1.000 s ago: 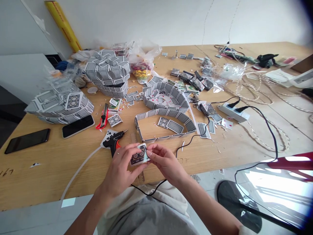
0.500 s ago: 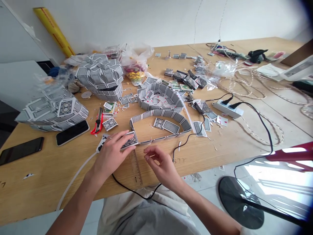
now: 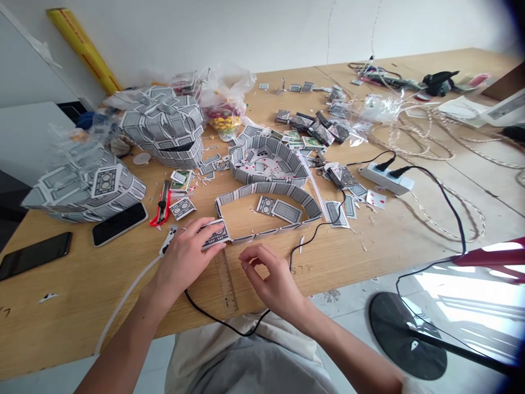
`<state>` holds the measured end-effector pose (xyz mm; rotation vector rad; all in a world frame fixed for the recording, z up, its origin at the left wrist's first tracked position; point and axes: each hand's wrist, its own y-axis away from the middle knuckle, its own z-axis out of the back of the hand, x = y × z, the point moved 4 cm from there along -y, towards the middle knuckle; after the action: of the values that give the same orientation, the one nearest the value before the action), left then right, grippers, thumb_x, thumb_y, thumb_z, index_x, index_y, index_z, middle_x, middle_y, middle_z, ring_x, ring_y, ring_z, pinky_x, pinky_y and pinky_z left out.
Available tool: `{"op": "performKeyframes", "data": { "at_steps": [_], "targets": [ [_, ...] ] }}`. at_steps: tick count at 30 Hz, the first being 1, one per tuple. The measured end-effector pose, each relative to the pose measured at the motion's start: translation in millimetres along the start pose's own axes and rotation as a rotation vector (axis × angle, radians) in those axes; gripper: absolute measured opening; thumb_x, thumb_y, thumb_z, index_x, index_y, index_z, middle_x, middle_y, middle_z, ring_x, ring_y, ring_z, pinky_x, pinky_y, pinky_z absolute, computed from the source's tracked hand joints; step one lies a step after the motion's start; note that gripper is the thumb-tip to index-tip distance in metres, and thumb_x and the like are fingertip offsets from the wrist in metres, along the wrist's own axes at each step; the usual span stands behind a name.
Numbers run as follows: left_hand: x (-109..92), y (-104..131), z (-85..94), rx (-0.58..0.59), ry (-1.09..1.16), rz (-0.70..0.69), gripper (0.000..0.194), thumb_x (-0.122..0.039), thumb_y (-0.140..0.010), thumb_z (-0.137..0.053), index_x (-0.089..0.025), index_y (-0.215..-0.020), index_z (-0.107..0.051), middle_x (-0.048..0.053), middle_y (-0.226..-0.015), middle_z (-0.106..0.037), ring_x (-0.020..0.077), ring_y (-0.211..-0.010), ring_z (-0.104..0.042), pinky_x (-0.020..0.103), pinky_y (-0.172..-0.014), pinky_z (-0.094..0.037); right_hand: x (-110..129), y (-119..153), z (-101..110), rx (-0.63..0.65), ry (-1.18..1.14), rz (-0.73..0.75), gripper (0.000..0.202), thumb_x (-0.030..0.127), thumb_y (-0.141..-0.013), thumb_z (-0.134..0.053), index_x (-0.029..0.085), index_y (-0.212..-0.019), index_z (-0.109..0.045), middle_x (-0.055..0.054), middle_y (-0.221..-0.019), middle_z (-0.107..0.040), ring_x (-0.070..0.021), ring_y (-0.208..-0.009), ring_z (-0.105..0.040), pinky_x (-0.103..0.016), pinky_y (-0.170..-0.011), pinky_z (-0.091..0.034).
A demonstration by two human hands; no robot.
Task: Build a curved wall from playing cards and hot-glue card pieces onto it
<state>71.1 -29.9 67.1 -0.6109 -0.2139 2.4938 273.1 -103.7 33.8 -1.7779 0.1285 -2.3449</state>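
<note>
My left hand (image 3: 189,253) lies over a patterned playing card (image 3: 217,234), its fingertips on the card at the left end of a low curved wall of cards (image 3: 262,190). Bent and free of the table, my right hand (image 3: 268,273) hovers just below that wall, thumb and fingers curled toward each other with a gap and nothing seen between them. Two loose cards (image 3: 286,211) lie inside the wall. A clear ruler (image 3: 227,284) rests between my hands. Behind stands a second card-walled shape (image 3: 268,158) with scattered cards inside.
Two bulky card-built shapes (image 3: 164,123) (image 3: 82,183) stand at the left, near two phones (image 3: 120,223) (image 3: 36,254) and a red cutter (image 3: 163,203). A black cable (image 3: 314,236) runs from a power strip (image 3: 388,179). Card boxes (image 3: 320,131) and rope (image 3: 418,139) lie farther back.
The view has shifted slightly. My right hand's thumb and index finger have drawn a little closer together. My left hand stays on the card.
</note>
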Motion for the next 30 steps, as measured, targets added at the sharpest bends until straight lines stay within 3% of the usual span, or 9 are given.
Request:
{"op": "performKeyframes", "data": {
  "at_steps": [4,9,14,18,26,30],
  "targets": [
    [1.1,-1.8,-1.9,0.007,-0.008,-0.011,0.03,-0.034,-0.1,-0.072,-0.026,-0.128,-0.074,0.009,-0.133,-0.072,0.0306,-0.126,-0.069,0.048,-0.111,-0.054,2.4,-4.8,3.9,-0.053,0.096,0.074,0.015,0.013,-0.101,-0.059,0.023,-0.103,-0.069,-0.006,-0.1,-0.074,-0.02,-0.089,-0.07,-0.034,-0.082,-0.059],
    [2.2,-0.3,-6.2,0.018,-0.019,0.001,0.029,-0.032,-0.1,-0.071,-0.026,-0.128,-0.074,0.009,-0.133,-0.072,0.0307,-0.125,-0.069,0.048,-0.109,-0.054,11.0,-16.8,8.9,-0.115,0.314,0.253,0.024,0.009,-0.102,-0.058,0.024,-0.114,-0.073,-0.009,-0.108,-0.077,-0.0254,-0.103,-0.07,-0.041,-0.092,-0.058],
    [1.6,2.1,-10.1,0.031,-0.033,0.017,0.031,-0.03,-0.1,-0.07,-0.029,-0.131,-0.073,0.009,-0.134,-0.073,0.0309,-0.125,-0.069,0.046,-0.108,-0.055,14.4,-35.1,1.3,0.008,0.513,0.351,0.035,0.011,-0.105,-0.057,0.022,-0.135,-0.07,-0.012,-0.127,-0.078,-0.0306,-0.123,-0.067,-0.049,-0.104,-0.053],
    [0.0,3.2,-11.5,0.023,-0.053,0.007,0.031,-0.029,-0.1,-0.069,-0.027,-0.131,-0.073,0.01,-0.134,-0.072,0.0317,-0.125,-0.069,0.048,-0.108,-0.054,13.7,-43.1,-9.5,0.132,0.584,0.4,0.035,0.011,-0.106,-0.056,0.022,-0.137,-0.07,-0.012,-0.135,-0.077,-0.0306,-0.125,-0.068,-0.051,-0.11,-0.049],
    [-1.8,4.7,-15.6,0.048,-0.074,0.012,0.029,-0.031,-0.105,-0.062,-0.024,-0.132,-0.071,0.011,-0.14,-0.071,0.0321,-0.128,-0.069,0.051,-0.11,-0.055,9.7,-48.1,-16.9,0.168,0.637,0.406,0.023,0.014,-0.108,-0.058,0.02,-0.125,-0.07,-0.012,-0.13,-0.079,-0.027,-0.121,-0.071,-0.046,-0.112,-0.047],
    [-2.5,5.2,-15.5,0.035,-0.058,0.013,0.032,-0.033,-0.104,-0.063,-0.023,-0.134,-0.071,0.012,-0.144,-0.069,0.0333,-0.131,-0.067,0.052,-0.112,-0.054,4.1,-52.0,-21.9,0.214,0.783,0.343,0.014,0.017,-0.105,-0.062,0.019,-0.117,-0.068,-0.013,-0.114,-0.081,-0.0283,-0.107,-0.073,-0.043,-0.104,-0.049]
  ]
}}
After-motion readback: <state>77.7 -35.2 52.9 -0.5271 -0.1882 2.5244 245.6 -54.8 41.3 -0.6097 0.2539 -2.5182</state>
